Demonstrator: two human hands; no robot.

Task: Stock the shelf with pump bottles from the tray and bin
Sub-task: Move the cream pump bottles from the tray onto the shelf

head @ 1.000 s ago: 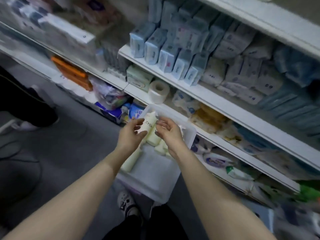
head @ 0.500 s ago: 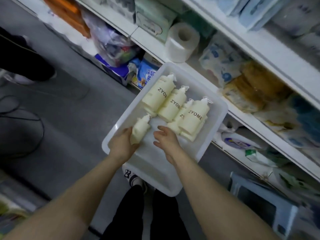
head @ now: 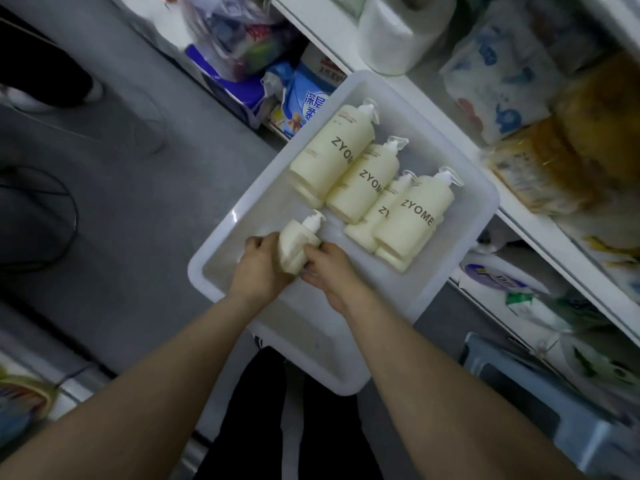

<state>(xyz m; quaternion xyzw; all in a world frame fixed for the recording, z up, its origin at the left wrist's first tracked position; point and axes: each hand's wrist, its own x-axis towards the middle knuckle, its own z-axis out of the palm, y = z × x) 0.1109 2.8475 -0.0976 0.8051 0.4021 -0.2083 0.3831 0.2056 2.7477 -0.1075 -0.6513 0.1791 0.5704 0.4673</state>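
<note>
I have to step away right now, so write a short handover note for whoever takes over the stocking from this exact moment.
Hands: the left hand and right hand both grip one small pump bottle at the near end of the white tray.
Stock: four larger ZYOME bottles lie side by side at the tray's far end, next to the shelf.
Done: none of these bottles is on the shelf yet.
Left: shelve the held bottle, then the four in the tray.

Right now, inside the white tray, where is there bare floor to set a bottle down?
The tray is bare along its near end, between both forearms and the near rim. There is also an open strip along its left wall, beside the lying bottles. The far right half is crowded. The left hand and right hand hold a small bottle.
</note>
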